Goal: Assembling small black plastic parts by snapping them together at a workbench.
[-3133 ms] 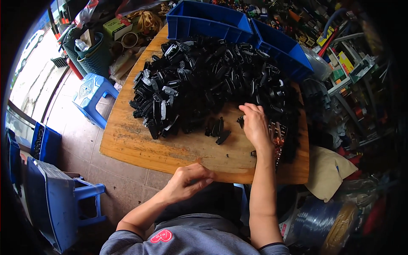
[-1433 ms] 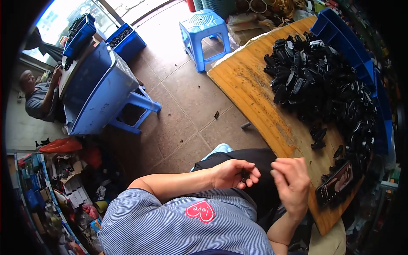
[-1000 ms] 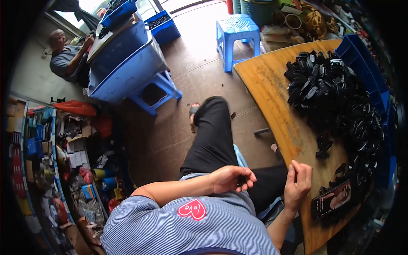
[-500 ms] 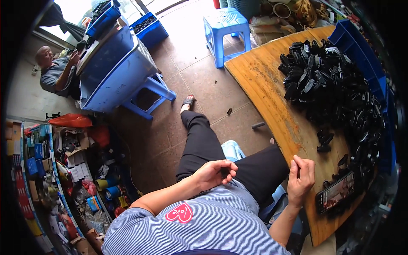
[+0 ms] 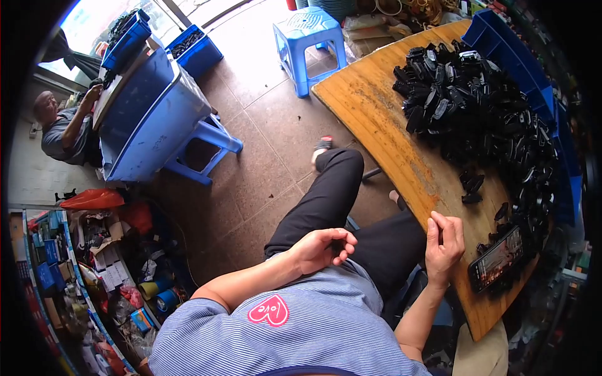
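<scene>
My left hand (image 5: 321, 252) rests in front of my belly above my lap, fingers curled toward the thumb. A dark patch shows inside the curl; whether it is a small part or shadow I cannot make out. Beside the table's near edge, my right hand (image 5: 444, 249) is raised with thumb and forefinger pinched together; anything between them is too small to see. On the wooden table (image 5: 370, 100) lies a big heap of small glossy black plastic parts (image 5: 464, 94). A few loose black parts (image 5: 471, 187) lie nearer my right hand. A phone (image 5: 498, 260) leans among them, its screen lit.
Blue bins (image 5: 567, 169) border the table's far side. A blue plastic stool (image 5: 310, 37) stands beyond the table. At left, another person (image 5: 66, 128) sits behind a large blue tub (image 5: 160, 119) on a stool. Crowded shelves (image 5: 81, 269) fill the lower left.
My left leg has swung to the right, its foot drawn in toward the table. The view has shifted, so the surroundings sit further left. Both hands keep nearly the same pose.
</scene>
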`<move>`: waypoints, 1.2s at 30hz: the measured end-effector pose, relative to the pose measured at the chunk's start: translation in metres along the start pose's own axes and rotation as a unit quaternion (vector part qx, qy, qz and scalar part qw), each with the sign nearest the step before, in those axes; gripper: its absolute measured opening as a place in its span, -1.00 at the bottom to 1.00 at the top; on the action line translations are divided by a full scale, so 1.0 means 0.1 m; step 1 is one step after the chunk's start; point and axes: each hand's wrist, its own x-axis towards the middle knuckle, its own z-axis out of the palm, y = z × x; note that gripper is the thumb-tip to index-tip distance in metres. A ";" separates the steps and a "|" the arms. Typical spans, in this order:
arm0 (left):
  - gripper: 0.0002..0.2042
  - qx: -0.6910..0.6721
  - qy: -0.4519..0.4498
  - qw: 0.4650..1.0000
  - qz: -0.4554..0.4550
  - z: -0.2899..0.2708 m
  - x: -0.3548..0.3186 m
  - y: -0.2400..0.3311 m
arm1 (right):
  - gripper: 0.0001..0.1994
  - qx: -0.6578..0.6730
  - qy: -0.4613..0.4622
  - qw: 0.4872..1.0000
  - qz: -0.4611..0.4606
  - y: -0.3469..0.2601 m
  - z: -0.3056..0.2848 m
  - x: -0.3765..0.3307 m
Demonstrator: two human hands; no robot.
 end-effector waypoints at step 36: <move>-0.76 0.036 0.026 0.999 0.010 0.05 0.13 0.14 | -0.92 -0.008 0.030 1.000 0.002 0.01 0.04 0.04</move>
